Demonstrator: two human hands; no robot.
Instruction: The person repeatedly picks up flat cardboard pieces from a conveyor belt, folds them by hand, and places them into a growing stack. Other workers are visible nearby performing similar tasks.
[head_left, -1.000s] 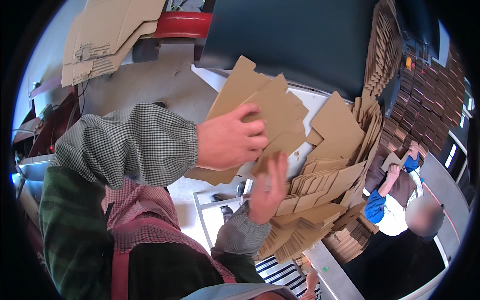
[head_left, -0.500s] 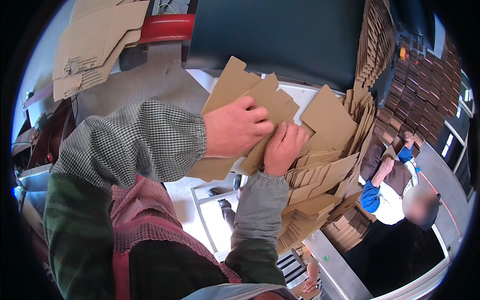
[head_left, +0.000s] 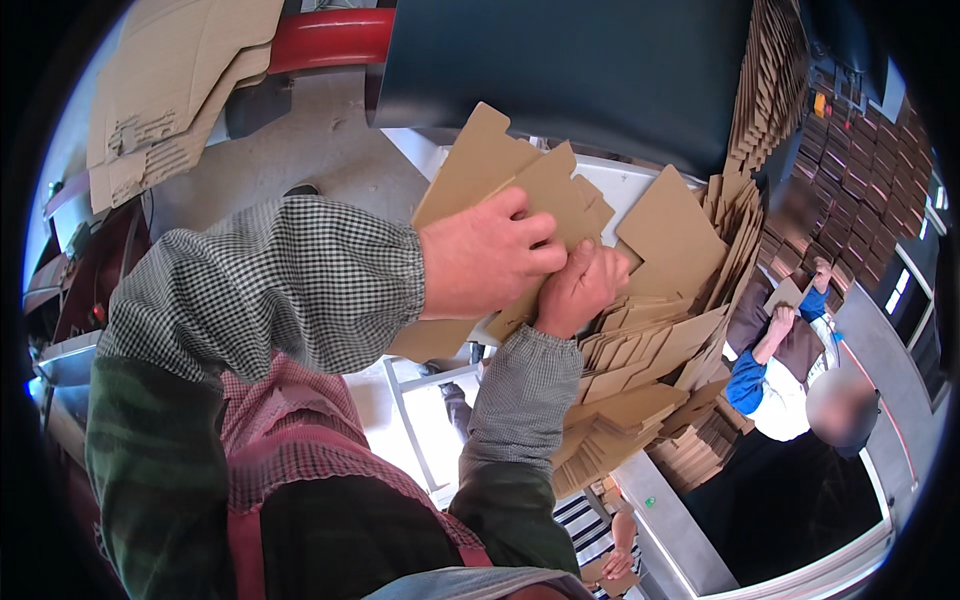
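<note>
My left hand (head_left: 490,250) lies across a flat brown cardboard box blank (head_left: 555,180) with its fingers curled. My right hand (head_left: 583,287) grips the lower right side of this blank, thumb uppermost. Both hands are close together, and their fingertips are partly hidden. Beneath it another cardboard blank (head_left: 470,155) sticks out to the left. Just right of my right hand, a larger blank (head_left: 675,225) leans against a fanned stack of folded cardboard blanks (head_left: 655,345).
A dark machine surface (head_left: 560,75) lies ahead, beside a red tube (head_left: 330,38). More cardboard sheets (head_left: 180,80) stand at the far left. To the right, a co-worker (head_left: 785,365) holds a small cardboard piece; another person's hand (head_left: 621,545) shows at the bottom. Boxes (head_left: 850,190) are stacked behind.
The view has shifted a little, and both hands appear slightly further right. Their hold on the blank looks the same. The co-worker's cardboard piece has turned slightly.
</note>
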